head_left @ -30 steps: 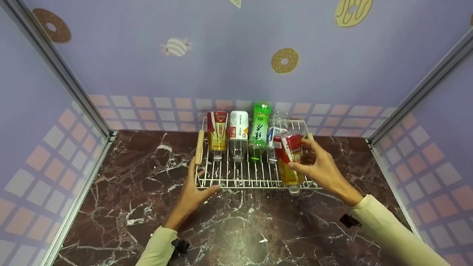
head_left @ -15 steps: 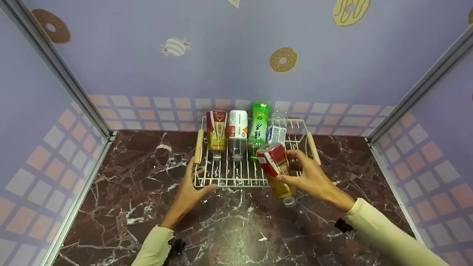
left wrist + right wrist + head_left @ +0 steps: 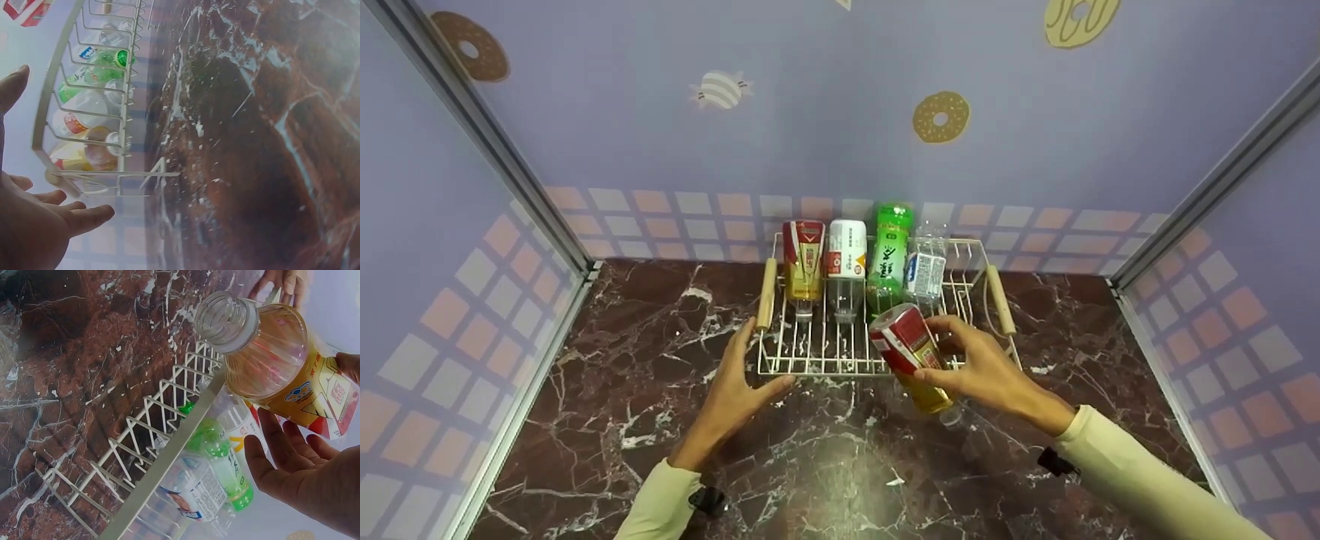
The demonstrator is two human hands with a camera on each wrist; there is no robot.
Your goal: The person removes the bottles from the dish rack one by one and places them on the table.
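My right hand [image 3: 979, 375] holds a drink bottle [image 3: 911, 349] with a red and yellow label between thumb and fingers, tilted over the rack's front edge with its neck pointing down. The right wrist view shows that the bottle [image 3: 270, 354] has an uncapped clear neck. A white wire rack [image 3: 825, 367] with wooden handles holds a row of bottles: a red-and-yellow one [image 3: 804, 262], a clear one with a white label [image 3: 846, 259], a green one [image 3: 891, 255] and a clear one with a blue-and-white label [image 3: 926, 274]. Beside the rack's left front corner, my left hand [image 3: 735, 397] has its fingers spread and holds nothing.
The rack stands on a dark marbled surface [image 3: 832, 465] against a purple back wall [image 3: 825, 150]. Side panels close in left and right. A wooden handle [image 3: 999, 300] rises at the rack's right end, close to my right hand.
My right hand has carried the red-and-yellow bottle left and toward me, from the rack's right part to over its front edge, tilting it more. The left hand has shifted only slightly.
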